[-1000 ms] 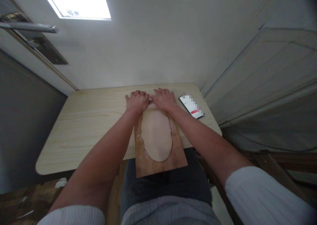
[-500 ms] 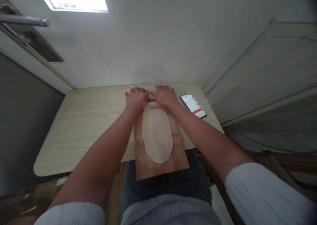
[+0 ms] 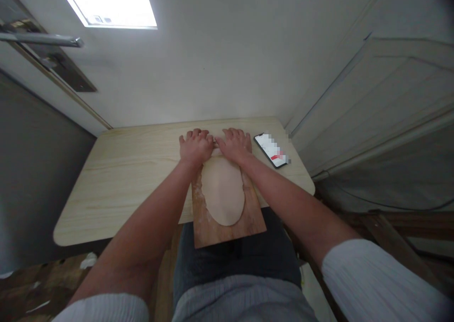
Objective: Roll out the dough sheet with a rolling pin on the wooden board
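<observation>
A long oval sheet of dough lies flat on a wooden board, whose near end juts past the table edge over my lap. My left hand is at the far left end of the dough, palm down, its fingers bent over. Beside it, thumb toward the left hand, my right hand bends over the far right end in the same way. Between the thumbs a small dark-edged bit shows. What lies under both palms is hidden, so I cannot tell what they grip.
A phone with a lit screen lies on the pale wooden table, right of my right hand. Behind the table stands a white door with a metal handle at upper left. A cable runs along the right wall.
The view has shifted slightly, so the board and phone appear a little higher or further left. Both hands stay at the far end of the dough, with little clear movement.
</observation>
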### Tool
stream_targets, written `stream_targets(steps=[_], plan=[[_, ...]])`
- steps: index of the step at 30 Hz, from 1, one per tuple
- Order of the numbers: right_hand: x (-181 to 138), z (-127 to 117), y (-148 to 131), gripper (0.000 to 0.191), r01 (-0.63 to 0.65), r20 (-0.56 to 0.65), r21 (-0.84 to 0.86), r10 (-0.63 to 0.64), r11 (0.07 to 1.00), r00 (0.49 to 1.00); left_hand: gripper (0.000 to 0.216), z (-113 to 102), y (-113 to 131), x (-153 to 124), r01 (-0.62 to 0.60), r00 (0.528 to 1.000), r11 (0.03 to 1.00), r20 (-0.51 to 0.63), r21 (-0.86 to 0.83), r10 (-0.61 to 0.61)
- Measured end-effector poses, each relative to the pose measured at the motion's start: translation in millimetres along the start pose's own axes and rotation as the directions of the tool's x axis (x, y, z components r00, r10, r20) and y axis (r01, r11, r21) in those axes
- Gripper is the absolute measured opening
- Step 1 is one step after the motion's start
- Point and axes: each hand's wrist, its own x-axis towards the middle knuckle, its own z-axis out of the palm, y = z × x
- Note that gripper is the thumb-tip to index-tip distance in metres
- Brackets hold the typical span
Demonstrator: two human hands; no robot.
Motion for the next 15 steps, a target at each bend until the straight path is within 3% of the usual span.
stream_targets(steps=[15], plan=[[-41, -4, -4, 0.057, -0.012, -0.08, -0.017, 0.011, 1.0, 0.997, 0.052, 3, 6, -34, -0.025, 0.993, 1.0, -0.112, -0.006, 0.024]])
